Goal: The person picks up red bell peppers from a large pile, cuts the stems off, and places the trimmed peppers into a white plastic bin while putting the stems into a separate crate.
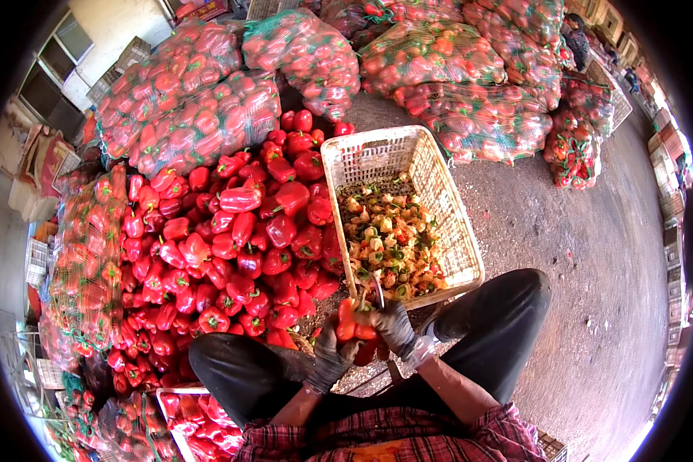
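Observation:
In a dark, soiled glove, my left hand [331,360] is closed round a red bell pepper [352,323], in front of my lap. My right hand [393,328], gloved too with a pale band at the wrist, meets the pepper from the other side. From its fingers a curved metal tool [379,292] sticks up; its handle is hidden in the grip. Just beyond both hands a cream plastic crate [460,223] holds many cut-out pepper cores [389,240] with green stems. Left of the crate spreads a large heap of whole red bell peppers [242,223].
Net sacks of red peppers [454,115] stand behind the crate, with more sacks [92,254] along the heap's left side. A white-rimmed crate of red peppers [200,420] is by my left leg. Concrete floor [577,269] stretches right; a person [576,38] is far off.

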{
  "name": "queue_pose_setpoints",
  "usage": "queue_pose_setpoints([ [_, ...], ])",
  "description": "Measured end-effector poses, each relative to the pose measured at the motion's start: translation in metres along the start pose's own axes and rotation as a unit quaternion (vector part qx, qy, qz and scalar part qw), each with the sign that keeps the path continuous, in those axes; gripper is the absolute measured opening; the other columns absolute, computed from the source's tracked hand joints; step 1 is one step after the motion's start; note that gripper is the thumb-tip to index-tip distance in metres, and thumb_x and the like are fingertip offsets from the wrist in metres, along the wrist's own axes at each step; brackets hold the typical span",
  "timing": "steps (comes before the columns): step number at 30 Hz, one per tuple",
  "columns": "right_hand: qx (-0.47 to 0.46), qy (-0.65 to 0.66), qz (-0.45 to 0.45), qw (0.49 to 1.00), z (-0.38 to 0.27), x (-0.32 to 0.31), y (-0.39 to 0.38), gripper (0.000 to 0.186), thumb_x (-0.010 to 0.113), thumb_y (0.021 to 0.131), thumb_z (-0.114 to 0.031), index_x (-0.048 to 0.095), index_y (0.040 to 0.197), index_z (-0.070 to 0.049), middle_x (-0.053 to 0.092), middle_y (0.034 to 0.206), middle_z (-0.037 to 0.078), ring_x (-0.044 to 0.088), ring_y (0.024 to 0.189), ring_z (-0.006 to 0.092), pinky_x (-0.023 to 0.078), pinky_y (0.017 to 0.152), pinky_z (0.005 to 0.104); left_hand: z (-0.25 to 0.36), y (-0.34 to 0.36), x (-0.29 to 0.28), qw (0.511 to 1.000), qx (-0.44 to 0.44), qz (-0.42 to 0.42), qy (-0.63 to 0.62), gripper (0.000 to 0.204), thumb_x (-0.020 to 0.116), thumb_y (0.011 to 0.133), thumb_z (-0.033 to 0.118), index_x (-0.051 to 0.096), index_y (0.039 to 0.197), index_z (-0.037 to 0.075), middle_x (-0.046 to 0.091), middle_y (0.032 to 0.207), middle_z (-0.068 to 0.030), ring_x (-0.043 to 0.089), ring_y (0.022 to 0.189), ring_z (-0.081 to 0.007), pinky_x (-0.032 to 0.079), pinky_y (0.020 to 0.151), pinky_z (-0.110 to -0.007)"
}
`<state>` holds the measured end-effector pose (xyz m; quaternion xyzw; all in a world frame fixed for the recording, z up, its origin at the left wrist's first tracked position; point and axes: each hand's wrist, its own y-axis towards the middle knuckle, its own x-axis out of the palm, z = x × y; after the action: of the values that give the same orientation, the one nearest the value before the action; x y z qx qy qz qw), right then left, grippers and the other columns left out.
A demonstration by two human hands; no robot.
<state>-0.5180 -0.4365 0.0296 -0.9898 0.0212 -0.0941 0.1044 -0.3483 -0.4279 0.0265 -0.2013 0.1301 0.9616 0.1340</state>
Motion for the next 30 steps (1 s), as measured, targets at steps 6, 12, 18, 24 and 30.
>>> queue_pose_setpoints([
  [6, 0.155, 0.430, -0.074, 0.886, -0.015, -0.014, 0.010, 0.038, 0.055, 0.089, -0.040, 0.055, 0.110, -0.009, 0.060, 0.086, 0.002, 0.054, 0.062, 0.0120, 0.043, 0.049, 0.0261, 0.016, 0.005, -0.013, 0.970, -0.168, 0.041, -0.174, 0.049, 0.066, 0.081, 0.009, 0.046, 0.125, 0.003, 0.061, 0.099, -0.0067, 0.062, 0.081, -0.0124, 0.052, 0.071, -0.025],
  [12, 0.173, 0.296, 0.154, 0.927, -0.008, -0.057, 0.026, 0.064, 0.051, 0.085, -0.061, 0.054, 0.121, -0.008, 0.063, 0.097, 0.009, 0.061, 0.081, 0.0271, 0.053, 0.068, 0.0402, 0.042, -0.006, -0.153, 0.877, -0.194, 0.325, -0.297, 0.051, 0.067, 0.073, 0.001, 0.048, 0.120, 0.002, 0.059, 0.102, -0.0052, 0.057, 0.092, -0.0151, 0.050, 0.082, -0.030],
  [18, 0.155, 0.233, 0.164, 0.946, 0.033, -0.058, 0.024, 0.032, 0.062, 0.088, -0.035, 0.060, 0.106, -0.008, 0.062, 0.089, 0.003, 0.048, 0.055, 0.0074, 0.032, 0.040, 0.0175, 0.069, -0.175, -0.337, 0.848, -0.167, 0.492, 0.107, 0.070, 0.075, 0.068, 0.020, 0.045, 0.128, 0.001, 0.055, 0.113, -0.0101, 0.055, 0.103, -0.0213, 0.047, 0.088, -0.034],
  [24, 0.178, 0.139, 0.125, 0.966, 0.037, -0.039, 0.014, 0.037, 0.058, 0.089, -0.034, 0.058, 0.115, -0.007, 0.061, 0.101, 0.002, 0.050, 0.064, 0.0060, 0.037, 0.048, 0.0172, -0.021, -0.404, -0.305, 0.752, -0.386, 0.334, 0.416, 0.072, 0.076, 0.064, 0.023, 0.047, 0.129, 0.010, 0.055, 0.113, -0.0156, 0.055, 0.105, -0.0308, 0.046, 0.091, -0.040],
  [30, 0.212, 0.117, 0.038, 0.970, 0.046, -0.059, 0.015, 0.029, 0.055, 0.092, -0.031, 0.059, 0.110, -0.009, 0.061, 0.096, -0.001, 0.054, 0.064, 0.0051, 0.041, 0.048, 0.0162, -0.088, -0.430, -0.245, 0.756, -0.460, 0.110, 0.452, 0.078, 0.074, 0.060, 0.038, 0.043, 0.130, 0.021, 0.049, 0.115, -0.0143, 0.047, 0.108, -0.0355, 0.041, 0.089, -0.051],
])
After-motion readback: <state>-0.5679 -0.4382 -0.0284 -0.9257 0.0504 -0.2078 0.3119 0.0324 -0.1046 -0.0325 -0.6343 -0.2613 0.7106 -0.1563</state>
